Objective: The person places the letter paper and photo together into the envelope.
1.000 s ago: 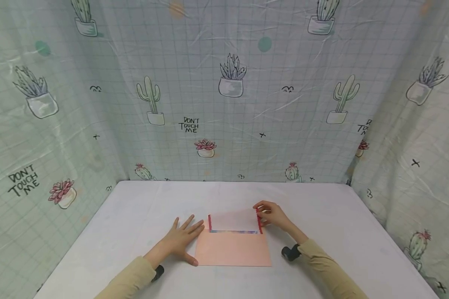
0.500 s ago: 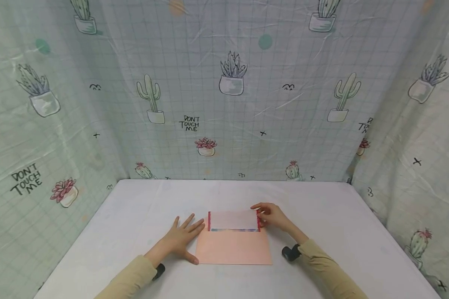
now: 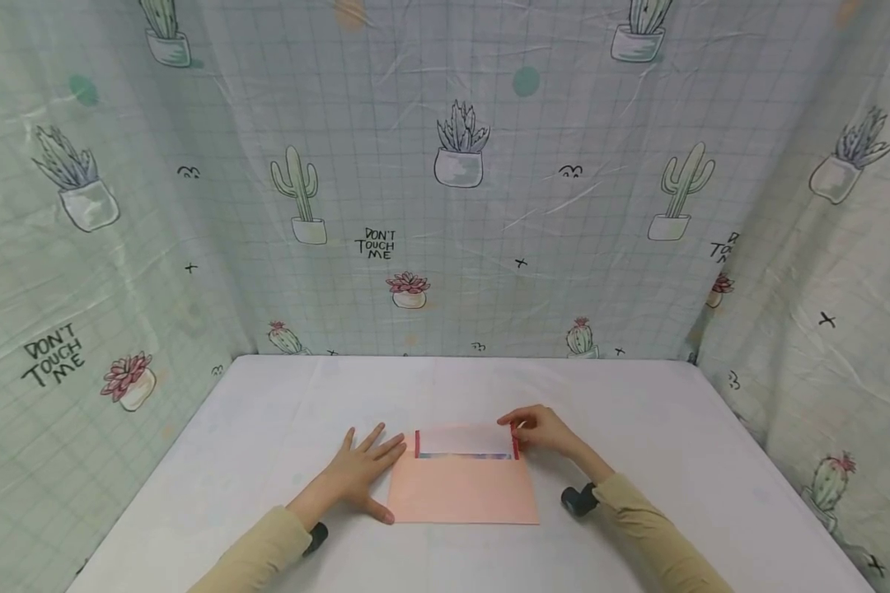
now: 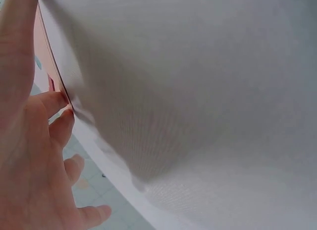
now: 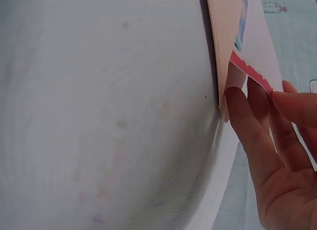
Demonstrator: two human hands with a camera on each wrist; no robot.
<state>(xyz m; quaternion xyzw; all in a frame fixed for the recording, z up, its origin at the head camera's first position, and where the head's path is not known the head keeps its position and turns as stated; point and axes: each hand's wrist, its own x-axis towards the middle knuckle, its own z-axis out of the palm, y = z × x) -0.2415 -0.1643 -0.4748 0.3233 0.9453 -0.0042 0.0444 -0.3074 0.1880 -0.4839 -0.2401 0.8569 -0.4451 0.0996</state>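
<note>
A peach paper piece (image 3: 463,494), which looks like an envelope or folder, lies on the white table. Along its far side stands a pale pink paper flap (image 3: 463,441) with red side edges and a blue strip at its base. My left hand (image 3: 358,475) spreads its fingers flat at the left, with thumb and fingertips touching the peach paper's edge. At the flap's right end my right hand (image 3: 541,430) pinches its upper corner. The right wrist view shows the thumb against the ragged red edge (image 5: 251,71), other fingers behind the flap.
The white table (image 3: 638,412) reaches back to a grid-patterned curtain (image 3: 467,231) with cactus drawings, which also hangs at both sides. Black wrist devices (image 3: 580,500) sit below both sleeves.
My right hand has come slightly nearer, and the flap's upper edge now sits lower than half a second ago. The left hand and the peach paper stay put.
</note>
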